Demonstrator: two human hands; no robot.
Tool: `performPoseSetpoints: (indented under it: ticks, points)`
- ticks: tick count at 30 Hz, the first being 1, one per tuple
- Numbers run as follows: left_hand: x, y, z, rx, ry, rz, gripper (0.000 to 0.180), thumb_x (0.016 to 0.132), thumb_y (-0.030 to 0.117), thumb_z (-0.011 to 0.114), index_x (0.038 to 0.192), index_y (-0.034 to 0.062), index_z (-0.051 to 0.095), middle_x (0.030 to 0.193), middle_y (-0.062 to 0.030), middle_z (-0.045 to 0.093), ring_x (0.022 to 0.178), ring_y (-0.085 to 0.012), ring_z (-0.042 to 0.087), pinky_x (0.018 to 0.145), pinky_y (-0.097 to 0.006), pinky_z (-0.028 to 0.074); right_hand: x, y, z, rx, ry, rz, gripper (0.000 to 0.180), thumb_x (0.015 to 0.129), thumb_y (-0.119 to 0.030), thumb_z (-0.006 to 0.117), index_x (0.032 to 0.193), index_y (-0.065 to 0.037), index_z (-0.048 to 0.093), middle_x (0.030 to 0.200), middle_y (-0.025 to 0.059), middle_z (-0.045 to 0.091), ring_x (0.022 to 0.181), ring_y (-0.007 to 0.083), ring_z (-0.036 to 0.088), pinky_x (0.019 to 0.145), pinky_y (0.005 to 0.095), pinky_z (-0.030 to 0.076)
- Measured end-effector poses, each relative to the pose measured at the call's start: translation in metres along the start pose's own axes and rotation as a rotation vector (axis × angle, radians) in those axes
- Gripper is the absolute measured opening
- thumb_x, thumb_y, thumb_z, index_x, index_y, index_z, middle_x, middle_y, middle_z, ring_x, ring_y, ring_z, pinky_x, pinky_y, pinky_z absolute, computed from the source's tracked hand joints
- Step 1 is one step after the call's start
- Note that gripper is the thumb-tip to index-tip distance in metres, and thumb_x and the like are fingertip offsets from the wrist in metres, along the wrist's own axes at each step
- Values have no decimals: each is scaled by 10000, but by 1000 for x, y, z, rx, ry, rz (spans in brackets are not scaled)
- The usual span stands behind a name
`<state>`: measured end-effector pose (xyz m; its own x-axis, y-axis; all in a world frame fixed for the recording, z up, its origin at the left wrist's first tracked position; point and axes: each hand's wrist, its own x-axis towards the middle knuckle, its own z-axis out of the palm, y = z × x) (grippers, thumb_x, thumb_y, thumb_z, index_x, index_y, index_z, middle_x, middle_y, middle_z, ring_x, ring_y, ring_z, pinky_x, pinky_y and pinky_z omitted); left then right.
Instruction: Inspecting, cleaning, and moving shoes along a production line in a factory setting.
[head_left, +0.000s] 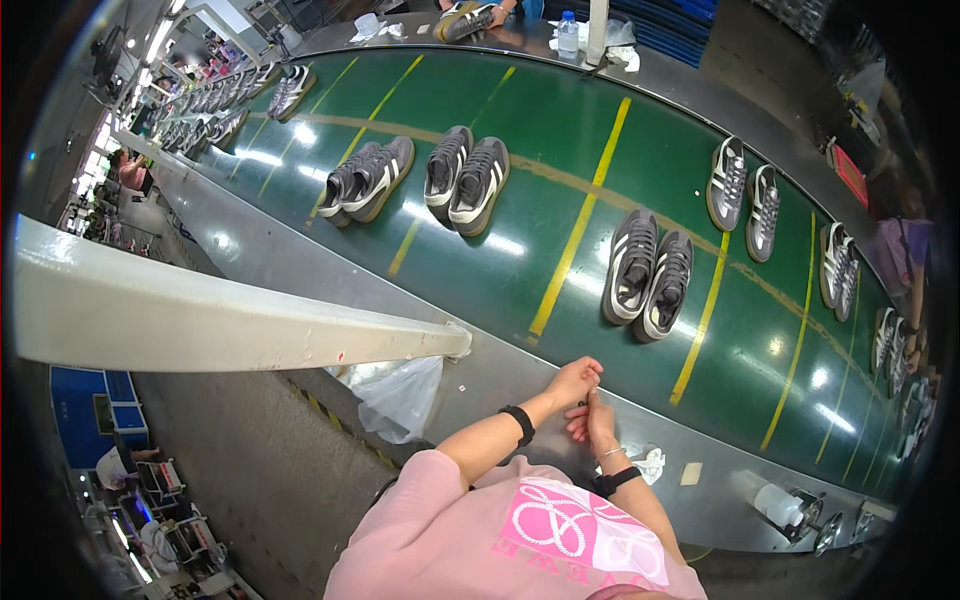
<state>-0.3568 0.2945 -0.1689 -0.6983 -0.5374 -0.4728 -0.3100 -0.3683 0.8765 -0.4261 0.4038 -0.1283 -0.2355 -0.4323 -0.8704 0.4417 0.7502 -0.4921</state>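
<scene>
My left hand (pixel 576 379) is over the near metal edge of the conveyor, its fingers curled in; whether they hold anything is hidden. Just below it, my right hand (pixel 597 424) meets it, one finger pointing up to the left hand and the others loosely apart. A tiny dark spot shows between the hands, too small to name. Beyond my hands, nearest to them, a pair of grey sneakers with white stripes stands on the green belt (pixel 560 225): a left-side shoe (pixel 630 270) and a right-side shoe (pixel 666 288). Neither hand touches them.
More sneaker pairs stand along the belt, including one pair (pixel 468 180) farther left and another (pixel 745 200) to the right. A white post (pixel 250 310) crosses at left. Near me are a plastic bag (pixel 400 400), crumpled tissue (pixel 650 465) and a white spool (pixel 778 505). Across, a co-worker's hand holds a shoe (pixel 465 22).
</scene>
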Motion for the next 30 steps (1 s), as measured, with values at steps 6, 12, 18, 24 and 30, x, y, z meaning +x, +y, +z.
performPoseSetpoints:
  ticks: [6,12,18,24,30]
  points:
    - [4,0,7,42,34,-22,156,878,51,604,1033,39,605,857,-39,642,806,-124,607,742,-279,509,1,2,-4,-21,12,-17,835,975,-646,283,719,30,700,507,109,608,338,155,504,322,251,390]
    - [44,40,-32,-132,102,-24,112,872,5,544,921,34,640,705,-40,625,619,-101,597,537,-259,482,3,3,-10,-55,-7,26,822,986,-626,256,730,22,691,511,93,599,345,146,501,332,246,386]
    - [125,152,-127,542,1090,382,211,776,31,602,982,65,630,1002,-128,637,991,-309,597,868,-416,462,6,10,-17,-42,3,5,827,978,-640,269,728,25,692,511,94,601,347,143,502,331,243,380]
    - [139,231,-223,937,1431,28,356,802,143,578,1151,74,568,1185,-137,589,1161,-336,521,986,-476,406,3,16,-23,-35,-11,-11,811,969,-648,306,692,6,698,540,108,634,383,167,546,345,285,408]
    - [137,217,-265,1096,1204,-340,422,891,203,537,1289,64,516,1351,-127,538,1390,-294,320,1134,-478,223,4,16,-26,-33,-41,-20,851,989,-615,256,681,43,700,525,135,629,351,174,529,344,272,418]
